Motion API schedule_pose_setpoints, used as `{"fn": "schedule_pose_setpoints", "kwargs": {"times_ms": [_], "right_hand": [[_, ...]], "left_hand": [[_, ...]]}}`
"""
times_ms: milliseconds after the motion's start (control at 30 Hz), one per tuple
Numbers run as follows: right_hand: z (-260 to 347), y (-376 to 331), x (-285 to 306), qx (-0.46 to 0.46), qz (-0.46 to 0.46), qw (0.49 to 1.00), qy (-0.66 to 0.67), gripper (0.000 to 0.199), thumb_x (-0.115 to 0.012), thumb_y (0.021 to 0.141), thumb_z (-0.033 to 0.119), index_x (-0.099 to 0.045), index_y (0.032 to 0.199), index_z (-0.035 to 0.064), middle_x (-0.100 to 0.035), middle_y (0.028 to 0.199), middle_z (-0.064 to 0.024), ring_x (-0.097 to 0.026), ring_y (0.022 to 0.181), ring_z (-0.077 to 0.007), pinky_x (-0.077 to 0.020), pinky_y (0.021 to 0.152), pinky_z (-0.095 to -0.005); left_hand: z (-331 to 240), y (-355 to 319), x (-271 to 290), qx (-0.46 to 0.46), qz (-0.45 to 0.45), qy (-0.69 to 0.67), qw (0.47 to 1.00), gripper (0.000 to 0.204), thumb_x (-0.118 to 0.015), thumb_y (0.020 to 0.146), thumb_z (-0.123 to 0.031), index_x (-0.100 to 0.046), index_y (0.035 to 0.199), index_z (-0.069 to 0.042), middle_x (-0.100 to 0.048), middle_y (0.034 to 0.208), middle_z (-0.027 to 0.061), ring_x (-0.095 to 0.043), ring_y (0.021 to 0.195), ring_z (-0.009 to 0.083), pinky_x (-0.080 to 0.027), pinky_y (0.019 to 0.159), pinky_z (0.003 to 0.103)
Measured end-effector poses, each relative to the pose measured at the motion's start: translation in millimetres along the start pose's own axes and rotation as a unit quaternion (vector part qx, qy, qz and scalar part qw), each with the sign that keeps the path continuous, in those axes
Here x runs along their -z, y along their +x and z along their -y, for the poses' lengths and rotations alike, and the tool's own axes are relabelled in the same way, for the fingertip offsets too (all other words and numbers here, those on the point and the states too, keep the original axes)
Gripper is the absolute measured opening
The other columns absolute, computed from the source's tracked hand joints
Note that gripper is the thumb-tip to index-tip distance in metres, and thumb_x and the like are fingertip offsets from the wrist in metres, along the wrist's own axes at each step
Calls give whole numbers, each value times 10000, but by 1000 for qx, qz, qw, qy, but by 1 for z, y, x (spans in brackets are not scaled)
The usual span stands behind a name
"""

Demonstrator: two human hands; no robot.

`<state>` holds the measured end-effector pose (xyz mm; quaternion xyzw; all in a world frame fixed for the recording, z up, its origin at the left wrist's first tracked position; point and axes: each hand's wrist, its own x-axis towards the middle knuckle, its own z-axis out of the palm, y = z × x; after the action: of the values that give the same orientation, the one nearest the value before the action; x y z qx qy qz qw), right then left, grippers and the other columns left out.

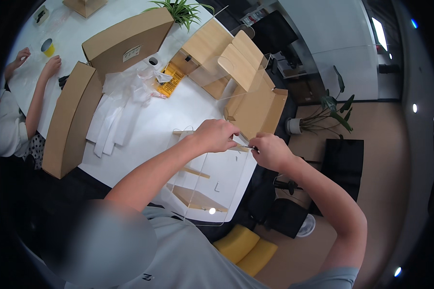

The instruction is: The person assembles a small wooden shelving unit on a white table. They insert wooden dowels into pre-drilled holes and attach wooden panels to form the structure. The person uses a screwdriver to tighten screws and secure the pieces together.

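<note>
My left hand (pixel 216 136) is closed in a pinch at the top edge of a clear-panelled frame with pale wooden shelves (pixel 196 173). What its fingertips hold is too small to make out. Facing it, my right hand (pixel 271 151) is closed around a thin metal rod-like tool (pixel 248 147), whose tip points toward the left fingertips. Beside them runs the end of a wooden strip (pixel 238 148). An L-shaped hex key (pixel 217 187) lies on the white table (pixel 144 154), seen through the clear panel. Another wooden board (pixel 193 198) forms the nearer part of the frame.
An open cardboard box (pixel 67 125) holds apart another person's arms (pixel 33 106) at left. Plastic bags (pixel 128 86), a yellow packet (pixel 169 82) and white strips (pixel 108 125) lie mid-table. A wood-and-clear-panel unit (pixel 212 48) and cardboard tray (pixel 258 108) stand beyond; a black chair (pixel 287 216) is right.
</note>
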<state>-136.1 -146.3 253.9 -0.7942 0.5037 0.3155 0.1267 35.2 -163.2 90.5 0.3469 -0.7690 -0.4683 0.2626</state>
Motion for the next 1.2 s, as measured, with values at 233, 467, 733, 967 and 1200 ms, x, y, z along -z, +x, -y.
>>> {"fn": "schedule_pose_setpoints", "kwargs": {"times_ms": [233, 467, 733, 967, 1200], "right_hand": [[-11, 7, -12, -93, 31, 982, 159, 188, -731, 858, 14, -759, 1043, 8, -682, 836, -98, -710, 764, -225, -576, 671, -381], [-9, 3, -15, 36, -74, 997, 2, 149, -679, 889, 57, -787, 985, 20, -726, 880, -127, -730, 735, -261, -583, 644, -405], [-11, 8, -15, -124, -15, 964, 236, 158, -714, 849, 29, -776, 986, -19, -719, 797, -163, -722, 715, -276, -567, 637, -407], [-9, 3, -17, -35, -35, 994, 94, 201, -693, 870, 23, -790, 1046, 36, -717, 863, -159, -728, 775, -318, -593, 725, -427], [-15, 10, -15, -74, 15, 988, 133, 190, -715, 865, 36, -790, 1040, 29, -714, 898, -140, -724, 803, -258, -582, 720, -405]], "left_hand": [[7, 2, -10, -18, -25, 0, 1000, 275, -790, 882, -263, -785, 1096, -90, -801, 1010, 77, -763, 950, 288, -602, 830, 422], [3, 2, -5, -4, -19, 1, 1000, 292, -787, 877, -285, -781, 1092, -87, -799, 1001, 83, -759, 951, 298, -598, 833, 422], [4, -1, -10, 8, -32, 2, 999, 270, -796, 882, -255, -780, 1097, -92, -798, 987, 84, -758, 946, 286, -597, 836, 423], [1, 1, -10, 17, -34, 4, 999, 268, -793, 886, -260, -780, 1100, -100, -799, 993, 81, -758, 953, 284, -600, 840, 418], [0, 1, -9, 15, -27, 12, 999, 266, -785, 894, -273, -779, 1100, -105, -800, 997, 75, -761, 947, 277, -601, 836, 414]]}}
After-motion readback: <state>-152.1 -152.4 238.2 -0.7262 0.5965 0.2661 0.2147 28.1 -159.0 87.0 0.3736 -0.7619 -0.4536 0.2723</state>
